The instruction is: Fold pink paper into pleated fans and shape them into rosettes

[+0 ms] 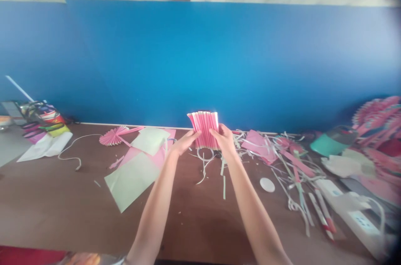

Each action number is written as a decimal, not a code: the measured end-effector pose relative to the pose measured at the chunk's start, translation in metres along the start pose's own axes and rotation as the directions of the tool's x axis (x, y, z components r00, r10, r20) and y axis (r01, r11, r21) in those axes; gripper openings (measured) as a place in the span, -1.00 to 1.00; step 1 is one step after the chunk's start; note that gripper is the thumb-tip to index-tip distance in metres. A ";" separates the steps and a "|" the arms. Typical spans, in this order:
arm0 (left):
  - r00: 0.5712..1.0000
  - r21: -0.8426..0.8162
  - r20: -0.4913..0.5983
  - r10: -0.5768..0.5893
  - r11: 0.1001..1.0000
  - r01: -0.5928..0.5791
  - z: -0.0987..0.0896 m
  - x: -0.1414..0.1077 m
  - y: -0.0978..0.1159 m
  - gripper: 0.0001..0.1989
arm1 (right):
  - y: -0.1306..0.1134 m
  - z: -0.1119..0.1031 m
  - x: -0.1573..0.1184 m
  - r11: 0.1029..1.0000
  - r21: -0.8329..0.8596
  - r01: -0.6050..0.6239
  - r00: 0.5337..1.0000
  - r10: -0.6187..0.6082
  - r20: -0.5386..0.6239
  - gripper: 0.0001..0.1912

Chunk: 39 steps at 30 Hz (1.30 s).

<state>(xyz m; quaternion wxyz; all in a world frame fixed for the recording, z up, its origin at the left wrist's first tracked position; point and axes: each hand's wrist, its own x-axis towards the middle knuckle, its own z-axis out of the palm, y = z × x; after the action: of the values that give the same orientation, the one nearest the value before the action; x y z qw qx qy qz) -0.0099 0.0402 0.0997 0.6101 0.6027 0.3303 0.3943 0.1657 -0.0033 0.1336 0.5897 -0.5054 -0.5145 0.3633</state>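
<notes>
In the head view, the left hand (184,142) and right hand (224,138) pinch opposite sides of the pleated pink paper (205,129) over the brown table (197,215), thumbs in front, apparently keeping its folds gathered (the top flares slightly).

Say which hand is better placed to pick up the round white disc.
Probably the right hand: the white disc lies on that side of the table, closer to it than to the left hand. Both hands hold the pleated pink paper, so the right would need to let go.
</notes>
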 end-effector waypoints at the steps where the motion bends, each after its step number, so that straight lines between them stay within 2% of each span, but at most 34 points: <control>1: 1.000 -0.005 0.013 -0.010 1.000 0.010 0.005 0.000 0.002 -0.40 | 0.001 0.002 -0.001 1.000 -0.009 0.015 1.000 -0.015 0.017 -0.63; 7: 0.996 -0.037 0.086 -0.038 0.998 0.041 0.023 -0.002 0.007 -0.43 | 0.009 0.008 -0.002 0.994 -0.058 0.096 0.994 -0.093 0.057 -0.62; 18: 0.998 -0.057 0.052 -0.020 0.998 0.023 0.022 -0.003 0.009 -0.44 | 0.008 0.006 0.002 0.999 0.045 0.012 0.988 -0.019 0.150 -0.55; 24: 0.998 -0.067 0.058 0.018 0.998 -0.014 0.027 -0.004 0.014 -0.43 | 0.008 0.002 0.002 0.999 -0.030 0.034 0.988 -0.029 0.150 -0.61; 28: 0.999 -0.034 -0.030 0.040 0.999 -0.041 0.028 -0.002 0.013 -0.45 | 0.004 0.000 0.000 0.996 -0.027 0.091 0.983 -0.085 0.161 -0.59; 31: 0.991 0.005 -0.118 0.057 0.998 -0.057 0.026 -0.001 0.013 -0.48 | 0.005 -0.003 0.000 0.984 -0.094 0.149 0.982 -0.136 0.127 -0.45; 33: 0.988 0.008 -0.134 0.073 0.997 -0.073 0.025 -0.001 0.014 -0.49 | 0.006 -0.005 0.000 0.966 -0.170 0.194 0.978 -0.176 0.115 -0.37; 36: 0.988 -0.016 -0.119 0.101 0.994 -0.104 0.026 0.000 0.015 -0.50 | 0.007 -0.006 0.000 0.943 -0.217 0.251 0.965 -0.224 0.138 -0.40; 39: 0.983 -0.026 -0.145 0.113 0.993 -0.118 0.029 0.001 0.015 -0.47 | 0.005 -0.005 0.000 0.944 -0.215 0.250 0.966 -0.228 0.124 -0.47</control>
<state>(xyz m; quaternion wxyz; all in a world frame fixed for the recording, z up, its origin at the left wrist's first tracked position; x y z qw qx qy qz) 0.0151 0.0265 0.1160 0.5712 0.5802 0.3309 0.4771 0.1714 -0.0036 0.1288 0.5414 -0.4854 -0.6387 0.2516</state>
